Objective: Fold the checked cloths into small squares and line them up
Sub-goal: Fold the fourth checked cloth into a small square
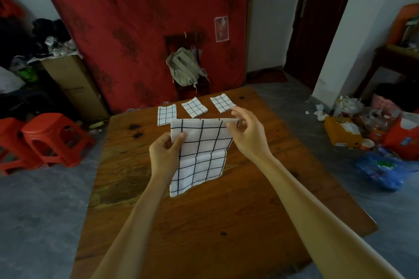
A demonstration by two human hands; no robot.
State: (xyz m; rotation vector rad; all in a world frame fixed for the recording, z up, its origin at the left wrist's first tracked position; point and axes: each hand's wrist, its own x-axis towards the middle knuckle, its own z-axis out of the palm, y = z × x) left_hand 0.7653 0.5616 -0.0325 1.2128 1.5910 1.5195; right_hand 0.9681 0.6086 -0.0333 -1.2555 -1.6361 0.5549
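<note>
A white cloth with black checks (199, 154) hangs above the wooden table (204, 222), held up by both hands. My left hand (164, 148) grips its upper left edge, thumb on the front. My right hand (246, 130) pinches the upper right corner, where the top edge is folded over. Its lower end droops onto the table. Three folded checked squares lie in a row at the table's far edge: one on the left (166, 114), one in the middle (194, 107), one on the right (222, 103).
Two red plastic stools (52, 140) stand left of the table. A chair with a pale backpack (184, 67) stands beyond the far edge before a red curtain. Boxes, bags and litter (374, 136) cover the floor at the right.
</note>
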